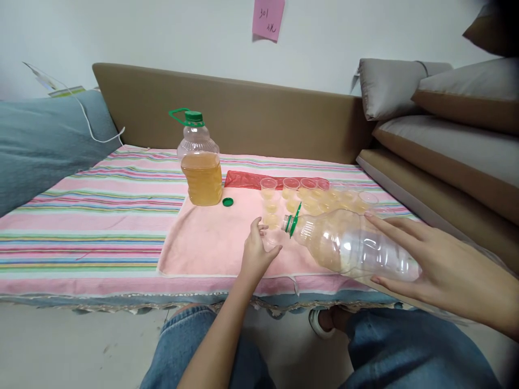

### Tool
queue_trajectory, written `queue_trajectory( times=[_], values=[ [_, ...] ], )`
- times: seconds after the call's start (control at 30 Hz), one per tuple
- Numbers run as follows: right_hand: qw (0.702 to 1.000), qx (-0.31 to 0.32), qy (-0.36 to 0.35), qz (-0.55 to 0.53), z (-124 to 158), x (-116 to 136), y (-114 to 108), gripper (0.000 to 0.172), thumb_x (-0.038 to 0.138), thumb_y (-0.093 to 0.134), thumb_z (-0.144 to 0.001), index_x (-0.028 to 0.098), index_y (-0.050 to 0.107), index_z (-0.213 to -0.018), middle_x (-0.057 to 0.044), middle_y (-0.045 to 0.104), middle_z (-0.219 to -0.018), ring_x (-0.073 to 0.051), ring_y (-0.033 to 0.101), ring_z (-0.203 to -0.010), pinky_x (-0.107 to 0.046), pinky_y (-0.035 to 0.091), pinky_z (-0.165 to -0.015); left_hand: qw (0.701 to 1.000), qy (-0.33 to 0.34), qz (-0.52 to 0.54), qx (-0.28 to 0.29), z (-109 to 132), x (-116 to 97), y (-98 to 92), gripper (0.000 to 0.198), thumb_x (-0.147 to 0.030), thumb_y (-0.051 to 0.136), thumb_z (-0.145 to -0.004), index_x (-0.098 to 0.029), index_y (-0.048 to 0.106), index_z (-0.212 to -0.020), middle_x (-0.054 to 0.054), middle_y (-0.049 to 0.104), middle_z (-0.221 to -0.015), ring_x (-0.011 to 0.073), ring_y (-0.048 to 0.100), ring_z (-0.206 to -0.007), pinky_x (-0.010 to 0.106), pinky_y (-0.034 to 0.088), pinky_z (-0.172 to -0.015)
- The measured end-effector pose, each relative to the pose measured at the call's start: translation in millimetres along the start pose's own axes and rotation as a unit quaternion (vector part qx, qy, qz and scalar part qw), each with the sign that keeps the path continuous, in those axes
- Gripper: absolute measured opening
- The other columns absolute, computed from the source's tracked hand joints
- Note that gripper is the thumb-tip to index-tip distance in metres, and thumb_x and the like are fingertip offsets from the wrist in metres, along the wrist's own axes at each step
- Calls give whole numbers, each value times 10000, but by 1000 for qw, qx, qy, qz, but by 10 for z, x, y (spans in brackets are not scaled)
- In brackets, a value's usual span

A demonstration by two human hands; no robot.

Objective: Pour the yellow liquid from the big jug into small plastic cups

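Observation:
My right hand (433,259) grips the base end of a large clear plastic bottle (344,240), which is tipped nearly level. The bottle's uncapped mouth, with a green ring handle (292,222), points left. Little or no liquid shows inside it. Just below that mouth, the curled fingers and thumb of my left hand (257,248) are around a clear plastic cup (274,237); its outline is faint. Several clear cups (291,188) holding pale yellow liquid stand in rows behind and beside the bottle, which partly hides them.
A second big bottle (205,178), part full of amber liquid and capped green, stands at left. Beside it lies a loose green cap (227,202). A pink cloth (203,243) covers part of the striped bed sheet (101,237). Red plastic (247,179) lies behind the cups; cushions (454,140) are stacked at right.

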State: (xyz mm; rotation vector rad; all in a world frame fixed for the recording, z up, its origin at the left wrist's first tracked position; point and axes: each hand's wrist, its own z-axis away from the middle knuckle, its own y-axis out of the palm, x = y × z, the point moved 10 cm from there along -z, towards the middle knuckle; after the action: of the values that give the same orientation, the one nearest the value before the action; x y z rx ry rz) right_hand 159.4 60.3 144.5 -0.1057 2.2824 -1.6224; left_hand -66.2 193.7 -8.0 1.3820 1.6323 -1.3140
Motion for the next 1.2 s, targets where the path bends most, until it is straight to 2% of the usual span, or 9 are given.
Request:
queue_trajectory(
  times=[0.37, 0.73, 0.93, 1.2],
  values=[
    [1000, -6, -16, 25, -75, 51, -39, 922, 702, 537, -755, 247, 278, -1514, -156, 574, -1345, -341, 658, -1024, -471, 578, -772, 1000, -1, -7, 5, 3, 19, 14, 804, -222, 737, -657, -213, 320, -1344, 106, 582, -1161, 251, 604, -1037, 429, 484, -922],
    [998, 15, -23, 50, -110, 9, 36, 888, 699, 502, -786, 226, 291, -1507, -138, 559, -1348, -346, 635, -1058, -481, 549, -842, 999, -16, -30, 28, 12, 32, 49, 834, -210, 728, -678, -176, 258, -1366, 133, 557, -1209, 257, 580, -1073, 435, 466, -950],
    [996, -2, -57, 75, -157, 68, -7, 874, 655, 516, -798, 230, 257, -1516, -128, 579, -1306, -327, 654, -976, -462, 560, -777, 998, -15, -46, 26, 29, 24, 40, 864, -212, 731, -680, -168, 232, -1384, 137, 549, -1226, 263, 556, -1103, 438, 446, -971],
    [993, -14, -81, 82, -162, 127, -47, 871, 658, 499, -809, 207, 259, -1515, -140, 586, -1286, -330, 633, -1030, -449, 557, -774, 999, 4, -48, 17, 23, -20, 35, 829, -199, 727, -678, -188, 267, -1368, 119, 582, -1182, 261, 572, -1102, 432, 451, -960]
  ],
)
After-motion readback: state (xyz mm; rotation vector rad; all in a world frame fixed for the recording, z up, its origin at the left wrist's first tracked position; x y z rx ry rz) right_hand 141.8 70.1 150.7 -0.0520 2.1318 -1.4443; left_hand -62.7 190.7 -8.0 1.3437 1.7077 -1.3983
